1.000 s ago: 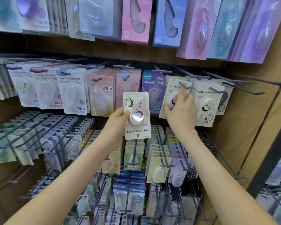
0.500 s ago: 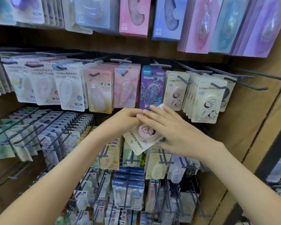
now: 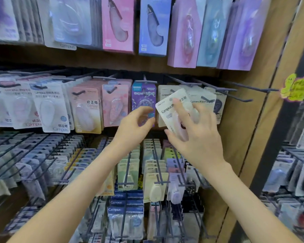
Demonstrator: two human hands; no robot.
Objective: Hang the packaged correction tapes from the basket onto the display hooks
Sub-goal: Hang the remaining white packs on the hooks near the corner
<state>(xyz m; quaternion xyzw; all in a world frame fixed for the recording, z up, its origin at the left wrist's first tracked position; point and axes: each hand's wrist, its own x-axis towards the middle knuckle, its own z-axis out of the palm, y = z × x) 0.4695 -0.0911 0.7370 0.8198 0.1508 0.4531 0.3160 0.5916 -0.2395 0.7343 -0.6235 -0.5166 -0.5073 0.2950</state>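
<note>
Right hand [image 3: 197, 142] grip pinches cream carded blister-pack correction tape [image 3: 167, 109], tilted, at 2 o'clock from left hand [image 3: 133, 127], grip loose, empty. Likely light, stiff card, slick blister; hold card edges.

One wide-angle camera on the person's head faces forward and slightly downward at the display hooks [image 3: 225, 89]. It is close enough that the left hand [image 3: 135, 123] and right hand [image 3: 195, 135] reach them mid-frame.

On your right you see a yellow tag [image 3: 296, 88] beside the wooden side panel [image 3: 242, 137], and beyond that panel a neighbouring rack [image 3: 290, 174] of blurred packets.
</note>
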